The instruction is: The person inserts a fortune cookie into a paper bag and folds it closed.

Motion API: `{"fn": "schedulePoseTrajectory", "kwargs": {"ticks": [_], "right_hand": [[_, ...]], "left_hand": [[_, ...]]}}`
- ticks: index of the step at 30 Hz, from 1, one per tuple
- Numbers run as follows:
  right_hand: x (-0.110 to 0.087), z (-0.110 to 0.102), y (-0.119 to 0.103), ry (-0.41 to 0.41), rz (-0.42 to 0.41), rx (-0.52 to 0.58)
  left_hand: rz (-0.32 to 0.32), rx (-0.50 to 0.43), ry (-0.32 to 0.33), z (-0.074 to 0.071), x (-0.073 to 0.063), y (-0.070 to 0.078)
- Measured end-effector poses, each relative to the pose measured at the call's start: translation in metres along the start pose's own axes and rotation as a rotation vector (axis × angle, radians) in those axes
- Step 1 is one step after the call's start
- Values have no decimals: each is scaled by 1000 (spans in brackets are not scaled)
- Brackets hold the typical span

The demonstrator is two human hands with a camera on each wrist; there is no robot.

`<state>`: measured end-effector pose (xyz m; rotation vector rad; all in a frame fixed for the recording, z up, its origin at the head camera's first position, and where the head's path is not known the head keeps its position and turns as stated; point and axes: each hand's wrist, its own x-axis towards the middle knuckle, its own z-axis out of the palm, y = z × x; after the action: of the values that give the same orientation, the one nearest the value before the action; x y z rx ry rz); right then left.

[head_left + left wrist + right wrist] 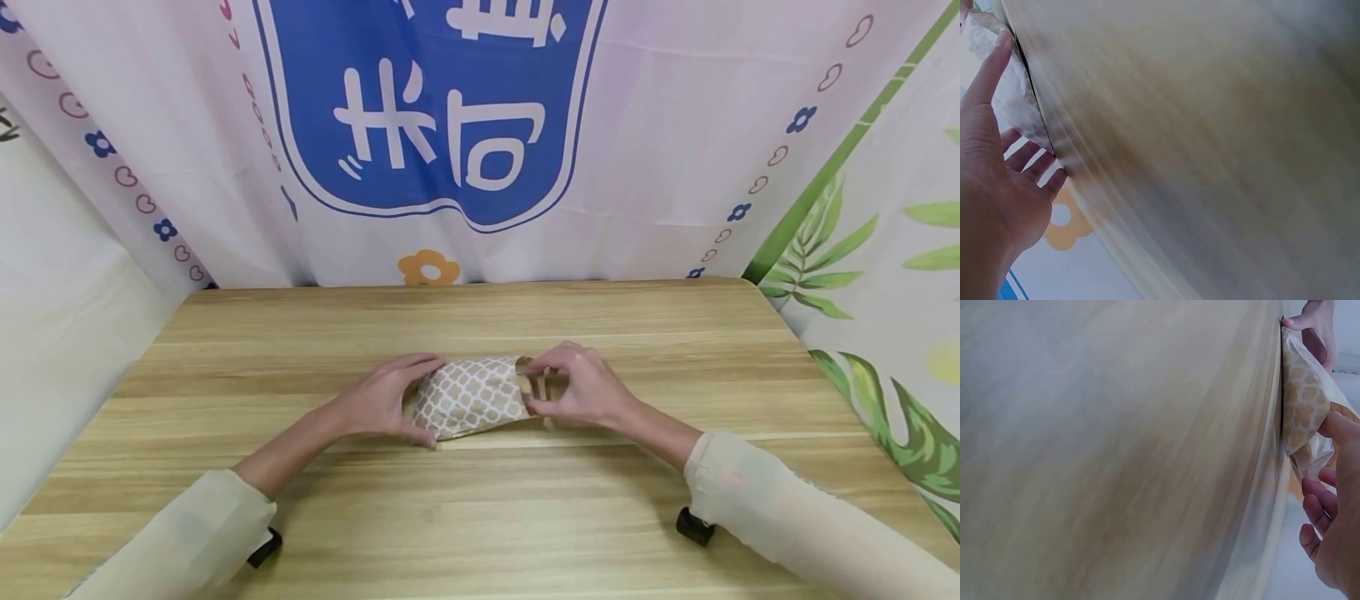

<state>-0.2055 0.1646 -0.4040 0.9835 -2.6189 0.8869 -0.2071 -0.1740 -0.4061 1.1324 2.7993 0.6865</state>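
L grip (386, 398) was spread across bag (471, 395) end; R grip (588, 387) pinched its mouth (524, 385). Bag lay btwn grips on tabletop (480, 517). Light R hold, steady L brace req'd.

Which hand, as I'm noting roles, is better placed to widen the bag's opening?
Probably the right hand: it touches the bag at its open end, while the left hand is at the other end.

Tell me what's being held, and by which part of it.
A patterned bag: the right hand holds it by its open end, and the left hand touches the opposite end with thumb and fingers spread.
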Motion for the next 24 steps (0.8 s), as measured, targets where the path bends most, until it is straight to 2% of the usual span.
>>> {"fn": "schedulePoseTrajectory", "kwargs": {"ticks": [5,10,18,24], "right_hand": [[2,2,-3,1,-31,18],[3,-2,-3,-40,4,48],[-1,-14,4,-117,22,222],[-4,-13,11,-153,57,303]], "left_hand": [[5,5,4,1,0,-1],[8,2,-1,1,0,-1],[11,2,-1,0,-1,-1],[11,1,-2,1,-1,-2]]}}
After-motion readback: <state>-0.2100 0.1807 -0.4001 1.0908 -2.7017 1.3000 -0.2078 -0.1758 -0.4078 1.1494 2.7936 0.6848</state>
